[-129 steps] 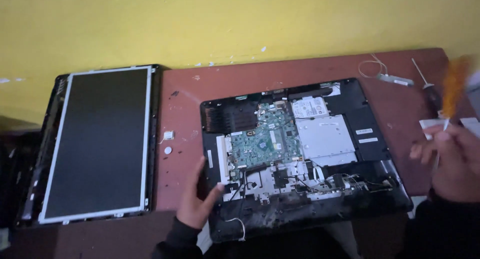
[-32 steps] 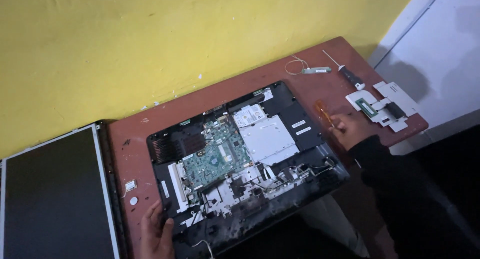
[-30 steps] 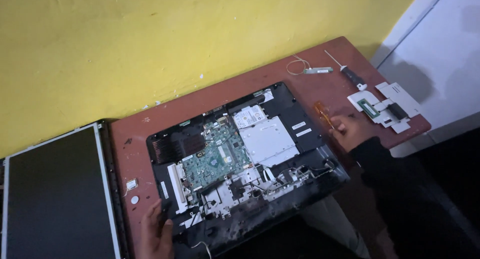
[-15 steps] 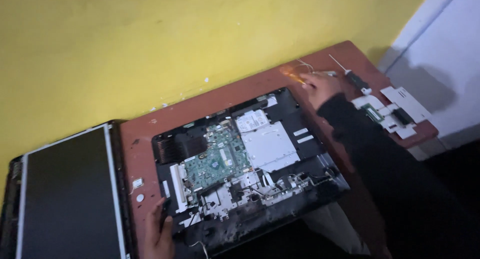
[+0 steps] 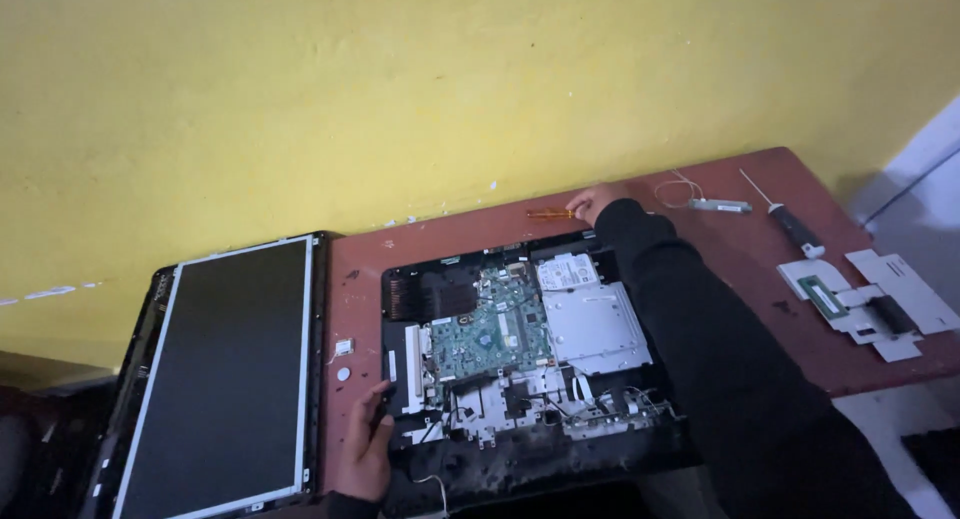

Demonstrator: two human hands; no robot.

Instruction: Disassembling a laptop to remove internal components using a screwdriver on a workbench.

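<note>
lying flat, orange tool (image 5: 550, 215) points left from right hand (image 5: 592, 201).

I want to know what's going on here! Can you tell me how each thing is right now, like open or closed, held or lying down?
Computer case: opened, green circuit board bare.
Screen panel: detached, lying flat, dark.
Orange-handled tool: lying on the table, right hand touching its end.
Left hand: resting on the case's left edge.
Black-handled screwdriver: lying untouched.
Grey covers: removed, set aside.
</note>
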